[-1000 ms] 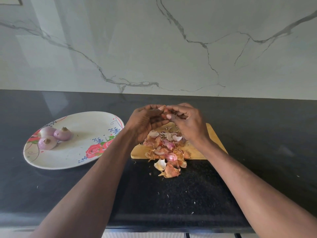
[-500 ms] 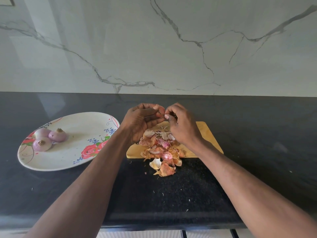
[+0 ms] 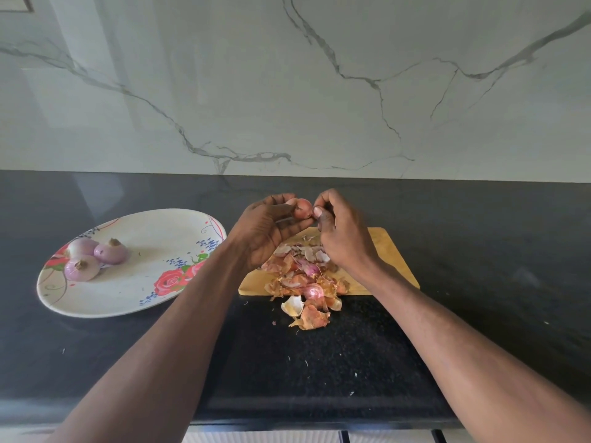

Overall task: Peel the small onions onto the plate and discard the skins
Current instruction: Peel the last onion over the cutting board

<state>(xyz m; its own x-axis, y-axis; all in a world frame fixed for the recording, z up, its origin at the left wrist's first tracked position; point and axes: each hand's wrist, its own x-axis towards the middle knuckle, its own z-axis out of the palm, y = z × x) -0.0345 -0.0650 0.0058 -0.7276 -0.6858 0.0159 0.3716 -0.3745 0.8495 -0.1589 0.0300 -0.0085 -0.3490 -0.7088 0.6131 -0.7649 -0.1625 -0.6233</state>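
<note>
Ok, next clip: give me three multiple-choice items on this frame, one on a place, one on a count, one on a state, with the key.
1. Where does the pile of skins lie?
A. on the plate
B. on the cutting board, spilling onto the counter
C. in a bin

2. How many onions are on the plate?
A. one
B. three
C. five

3. What is the left hand doing?
A. holding an onion
B. resting flat
C. lifting the plate

Key: B, skins cover the board's front edge; B, three sit together; A, its fingers curl round it while the right hand picks at it.

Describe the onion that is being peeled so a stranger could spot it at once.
Find the wooden cutting board on the black counter. Above its far edge, the left hand holds one small onion. Unlike the three on the plate, it is off every surface.
</note>
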